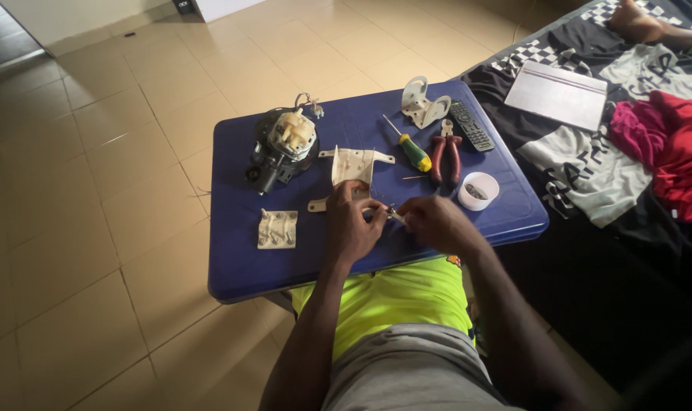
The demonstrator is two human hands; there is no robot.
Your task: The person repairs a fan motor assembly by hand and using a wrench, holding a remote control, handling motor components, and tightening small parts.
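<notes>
My left hand (353, 224) and my right hand (429, 221) meet over the near edge of a blue plastic table (239, 259). Both pinch a small metal part (391, 211) between the fingertips. Just beyond my left hand lies a cream plastic housing piece (352, 164), which the hand partly covers. A small electric motor (283, 144) with wires stands at the table's far left. A second cream plastic piece (277, 228) lies to the left of my left hand.
A green-and-yellow screwdriver (410, 148), red-handled pliers (445, 152), a white bracket (423, 103), a black remote control (471, 125) and a small white cup of screws (479, 190) sit on the table's right. A bed (589, 175) with clothes and a tablet (557, 93) stands to the right.
</notes>
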